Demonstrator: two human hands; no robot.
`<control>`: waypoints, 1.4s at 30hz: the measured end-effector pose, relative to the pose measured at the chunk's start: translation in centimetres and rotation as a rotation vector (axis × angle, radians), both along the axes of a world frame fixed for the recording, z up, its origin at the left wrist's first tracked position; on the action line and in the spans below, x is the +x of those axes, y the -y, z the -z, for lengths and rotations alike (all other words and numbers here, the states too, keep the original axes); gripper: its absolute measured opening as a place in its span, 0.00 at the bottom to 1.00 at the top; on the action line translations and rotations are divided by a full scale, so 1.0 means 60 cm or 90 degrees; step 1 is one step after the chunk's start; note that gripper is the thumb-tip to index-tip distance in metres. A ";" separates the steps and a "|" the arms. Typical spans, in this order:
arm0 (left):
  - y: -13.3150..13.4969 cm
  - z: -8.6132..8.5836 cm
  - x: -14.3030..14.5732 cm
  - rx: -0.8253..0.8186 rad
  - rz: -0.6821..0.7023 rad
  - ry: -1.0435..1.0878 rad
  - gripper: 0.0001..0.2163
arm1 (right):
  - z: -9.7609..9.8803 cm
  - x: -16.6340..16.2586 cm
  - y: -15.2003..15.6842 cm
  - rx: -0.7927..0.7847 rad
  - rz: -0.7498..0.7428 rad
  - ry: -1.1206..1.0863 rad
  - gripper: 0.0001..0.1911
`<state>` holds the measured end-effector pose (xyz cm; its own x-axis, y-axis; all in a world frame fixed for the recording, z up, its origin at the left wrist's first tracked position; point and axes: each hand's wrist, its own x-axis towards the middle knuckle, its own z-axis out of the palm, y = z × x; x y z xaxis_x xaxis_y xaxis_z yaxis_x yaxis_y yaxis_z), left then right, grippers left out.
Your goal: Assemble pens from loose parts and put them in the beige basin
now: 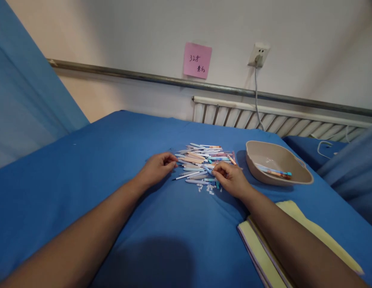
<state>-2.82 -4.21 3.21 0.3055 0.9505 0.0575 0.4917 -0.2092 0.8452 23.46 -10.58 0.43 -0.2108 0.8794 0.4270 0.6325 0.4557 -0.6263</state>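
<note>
A loose pile of pens (194, 158) in white, light blue, grey and peach lies on the blue sheet, most of them pointing sideways. At the pile's left end is my left hand (160, 168), thumb and forefinger pinched together; whatever they may hold is too small to make out. My right hand (230, 178) is closed at the pile's right side, its fingertips on a blue pen (207, 169) that slants over the others. Small white bits (210, 189) are scattered just in front of the pile, close to my right hand.
A beige basin (302, 176) with a few pens (274, 172) in it stands to the right. Yellow folded cloth (293, 212) lies under my right forearm. Behind are a metal rail (138, 75), a radiator (233, 110) and a plugged-in cable (257, 92).
</note>
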 end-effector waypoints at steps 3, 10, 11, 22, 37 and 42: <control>0.004 -0.006 -0.009 0.066 0.073 -0.177 0.09 | 0.004 0.003 -0.004 -0.005 0.012 -0.017 0.05; 0.017 -0.021 -0.007 0.105 0.097 -0.302 0.08 | 0.013 0.005 -0.010 -0.023 0.008 -0.043 0.06; 0.017 -0.021 -0.006 0.106 0.094 -0.304 0.09 | 0.014 0.004 -0.011 -0.025 0.004 -0.042 0.06; 0.000 -0.001 -0.008 0.173 0.062 -0.318 0.10 | 0.012 0.002 -0.009 -0.046 -0.020 -0.044 0.05; 0.028 -0.021 0.005 0.154 0.183 -0.324 0.08 | 0.011 -0.001 -0.012 -0.055 -0.016 -0.080 0.06; 0.054 -0.018 0.036 0.157 0.211 -0.256 0.09 | 0.007 -0.014 -0.007 -0.137 -0.076 -0.192 0.17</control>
